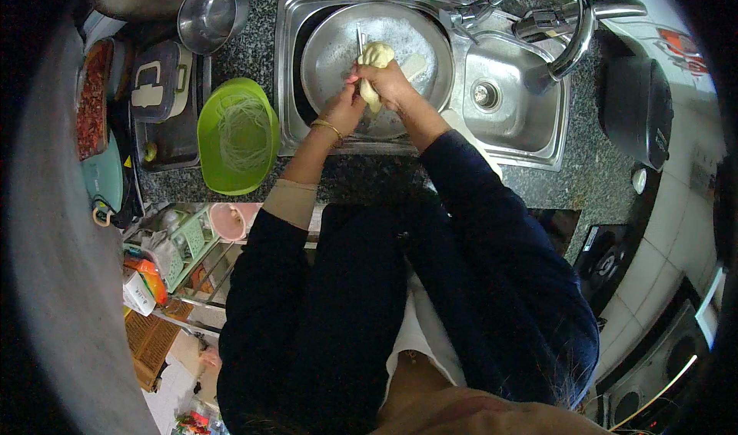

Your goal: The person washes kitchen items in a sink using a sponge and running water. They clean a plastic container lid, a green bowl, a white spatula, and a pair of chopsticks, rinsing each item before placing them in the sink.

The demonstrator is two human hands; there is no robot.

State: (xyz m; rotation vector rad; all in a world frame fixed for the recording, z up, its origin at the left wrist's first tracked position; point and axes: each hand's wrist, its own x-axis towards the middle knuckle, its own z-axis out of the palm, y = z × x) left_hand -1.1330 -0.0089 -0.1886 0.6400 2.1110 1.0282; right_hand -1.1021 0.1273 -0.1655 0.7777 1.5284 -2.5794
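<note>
A yellow cloth [376,55] is bunched in my right hand [385,82], and a fold of it hangs below my fingers. A slim shiny metal utensil [360,34] sticks up from the cloth; its exact kind is unclear. My left hand [343,110] meets the right one, its fingers closed around what looks like the utensil's lower end, largely hidden. Both hands are over a wide round metal basin [323,49] that sits in the larger bowl of a stainless steel sink [286,43]. A pale elongated patch [414,66] shows inside the basin.
Left of the sink stands a green plastic basket [209,164] with translucent noodle-like strands, near a metal bowl [212,19] and a lidded container [161,83]. A chrome faucet [585,26] arches over the smaller sink bowl [519,124]. A black appliance [637,112] stands at right.
</note>
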